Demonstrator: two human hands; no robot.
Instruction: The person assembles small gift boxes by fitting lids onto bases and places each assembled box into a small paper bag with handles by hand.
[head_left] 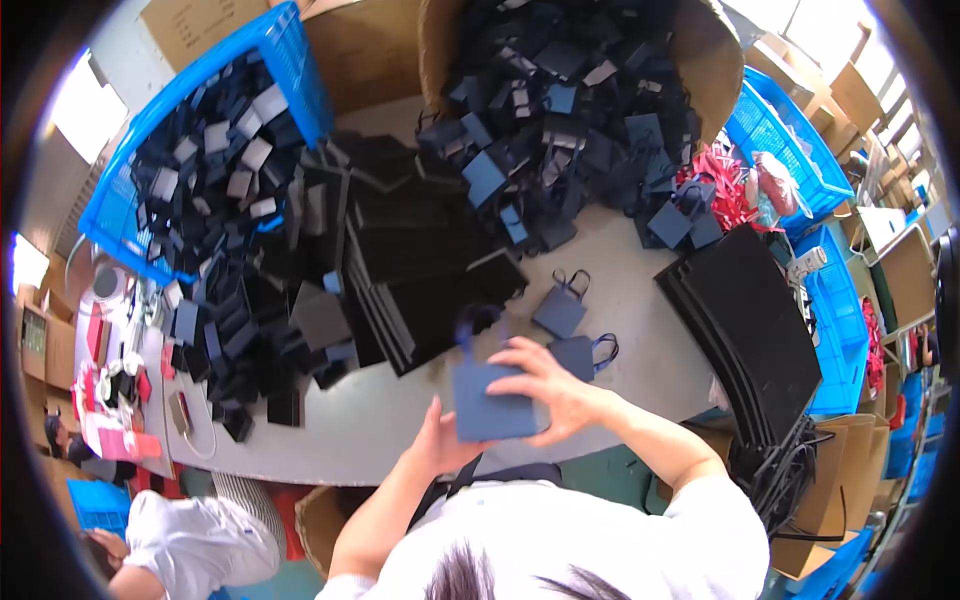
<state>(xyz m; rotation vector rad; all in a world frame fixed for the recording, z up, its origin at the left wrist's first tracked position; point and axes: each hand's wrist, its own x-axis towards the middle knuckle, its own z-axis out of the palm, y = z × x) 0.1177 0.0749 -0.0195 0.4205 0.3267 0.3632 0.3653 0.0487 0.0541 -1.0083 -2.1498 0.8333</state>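
Note:
A small dark-blue box [485,408] with a ribbon loop at its top is held up in front of my body, over the table's near edge. My right hand [545,388] grips its right side, fingers spread across the upper face. From the lower left, my left hand [442,443] supports the same box with its thumb up along the edge and its other fingers partly hidden beneath. Just beyond, two similar blue boxes lie on the table: one with a ribbon loop [560,311] and another close by my right hand [573,357].
Black flat panels [420,270] are stacked mid-table, with more black sheets [750,330] at right. Small dark boxes fill a blue crate [305,75] and spill around it. A large cardboard container [715,65] holds more blue boxes. A co-worker [195,540] sits at lower left.

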